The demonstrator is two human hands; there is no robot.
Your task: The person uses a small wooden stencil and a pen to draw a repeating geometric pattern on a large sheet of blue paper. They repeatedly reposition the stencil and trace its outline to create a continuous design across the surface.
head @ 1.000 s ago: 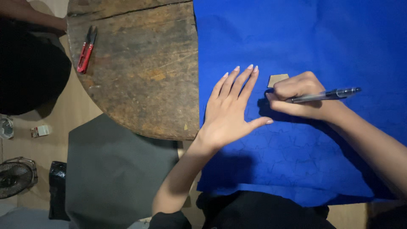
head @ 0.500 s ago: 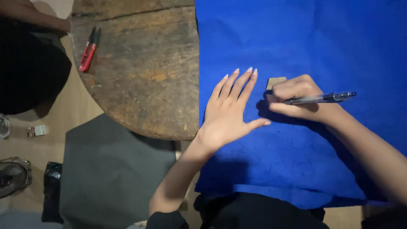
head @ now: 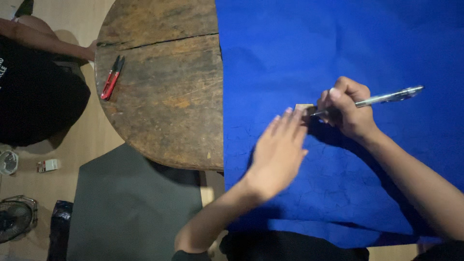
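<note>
since the earlier frames the left hand [head: 279,153] has pulled its fingers together and shifted toward the small tan piece [head: 303,107]; before, the fingers were fanned wide with the thumb stuck out, and now they lie side by side, blurred, with the fingertips [head: 290,115] reaching up to the lower edge of that piece. that hand is open and flat, palm down on the blue sheet [head: 290,53], holding nothing; whether the tips actually touch the tan piece cannot be told through the blur. the right hand [head: 347,108] has stayed in much the same place, curled tight around a silver pen [head: 382,99], whose tip points left toward the tan piece while its far end sticks out to the right past the knuckles. the pen tip sits just beside the right edge of the piece. the blue sheet covers the right part of a round, worn wooden table [head: 164,96] and hangs over its near edge. well apart from both hands, on the bare wood at the left, lies a pair of red-handled snips [head: 112,77]. another person's arm [head: 46,41] reaches to the table's far left rim. on the floor below are a dark grey mat [head: 130,208] and a small fan [head: 14,224]
</note>
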